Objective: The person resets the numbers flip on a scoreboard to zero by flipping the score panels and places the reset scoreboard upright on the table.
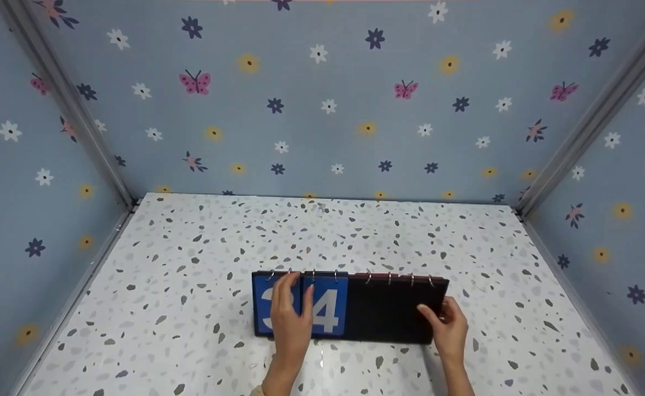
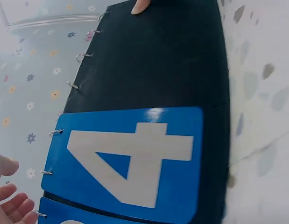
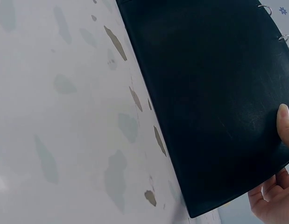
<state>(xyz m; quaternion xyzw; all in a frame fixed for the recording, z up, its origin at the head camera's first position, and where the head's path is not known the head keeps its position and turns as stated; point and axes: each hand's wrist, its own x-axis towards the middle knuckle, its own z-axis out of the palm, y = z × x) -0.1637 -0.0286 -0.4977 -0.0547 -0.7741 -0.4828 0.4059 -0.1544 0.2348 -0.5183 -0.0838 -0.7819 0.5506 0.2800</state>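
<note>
A black flip scoreboard (image 1: 388,311) stands on its long edge, tilted back, with metal rings along its top. Two blue number cards hang on its left half: one shows a 4 (image 2: 130,163), while the other (image 1: 263,308), apparently a 3, is partly covered by my left hand (image 1: 292,319). That hand is raised in front of the cards, its fingers loosely bent near the top rings and nothing held between them. At the board's right end my right hand (image 1: 450,327) grips the side edge, thumb (image 3: 285,121) on the black front and fingers behind.
The scoreboard stands on a white speckled tabletop (image 1: 322,236). Blue panels (image 1: 322,121) printed with flowers and butterflies rise at the back and both sides, joined by grey metal corner posts (image 1: 591,104).
</note>
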